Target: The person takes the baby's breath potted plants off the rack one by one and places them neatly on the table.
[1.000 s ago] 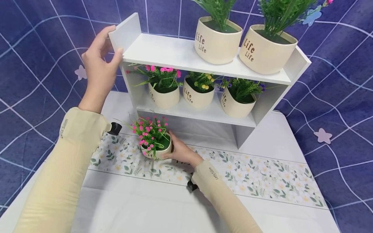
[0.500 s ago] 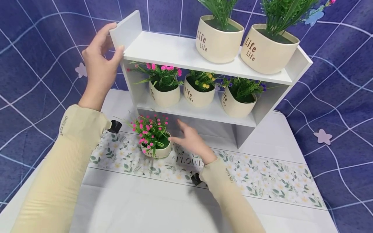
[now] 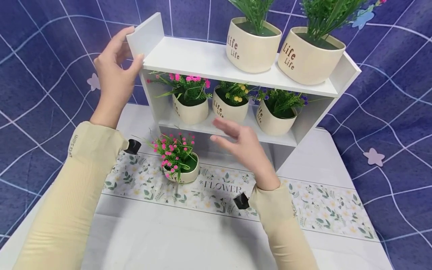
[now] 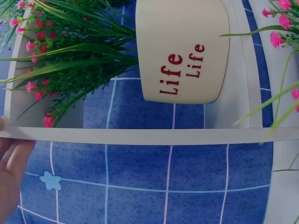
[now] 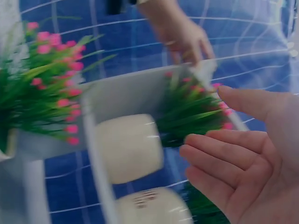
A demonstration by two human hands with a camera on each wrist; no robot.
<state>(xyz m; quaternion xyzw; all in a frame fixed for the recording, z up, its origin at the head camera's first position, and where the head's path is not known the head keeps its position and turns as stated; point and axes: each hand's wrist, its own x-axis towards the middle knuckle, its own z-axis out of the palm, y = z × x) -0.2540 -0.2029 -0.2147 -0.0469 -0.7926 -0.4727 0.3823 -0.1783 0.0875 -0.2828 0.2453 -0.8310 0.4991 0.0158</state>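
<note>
My left hand [image 3: 116,75] grips the upper left side panel of a white shelf unit [image 3: 189,54], thumb in front and fingers behind. In the left wrist view, only the fingertips [image 4: 18,156] show at the panel's edge. My right hand [image 3: 244,146] holds nothing and hovers before the middle shelf, fingers extended and thumb apart; its palm [image 5: 261,191] shows in the right wrist view. To its left, a cream pot [image 3: 183,177] with small pink flowers [image 3: 173,152] stands on the table before the bottom of the unit.
The middle shelf bears pots of pink [image 3: 190,108], yellow [image 3: 229,108] and purple [image 3: 275,122] flowers. Two larger cream pots, one central [image 3: 253,48] and one right [image 3: 310,58], stand on top. A floral strip [image 3: 320,210] crosses the white table; blue cloth [image 3: 44,75] hangs behind.
My right hand has let go of the pink-flowered pot on the table and moved up and right, away from it. My left hand keeps its grip on the shelf unit.
</note>
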